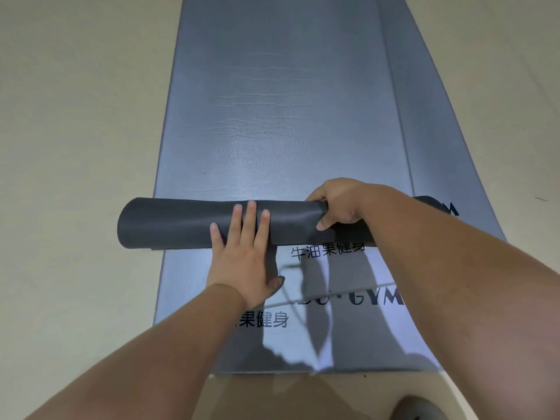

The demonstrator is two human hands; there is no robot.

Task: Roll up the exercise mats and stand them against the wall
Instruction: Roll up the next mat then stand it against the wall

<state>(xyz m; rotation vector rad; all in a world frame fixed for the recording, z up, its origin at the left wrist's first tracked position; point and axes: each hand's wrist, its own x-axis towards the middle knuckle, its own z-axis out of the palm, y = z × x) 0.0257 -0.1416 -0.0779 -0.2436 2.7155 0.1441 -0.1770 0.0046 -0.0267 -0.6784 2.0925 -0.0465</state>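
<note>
Exercise mat [272, 116], blue-grey, lies lengthways on the pale floor [75, 147], its near end wound into a dark roll [175, 222] that lies across it.
The left hand [242, 259] rests on the middle of the roll, fingers straight and slightly spread over its near face. The right hand [339, 204] grips the roll further right, fingers curled over the top and thumb pressed against the near side. A second mat [439, 131] lies underneath, its edge showing along the right. Black lettering [327, 251] is printed on the flat surface just nearer than the roll. A shoe [421, 407] toe shows at bottom right.
</note>
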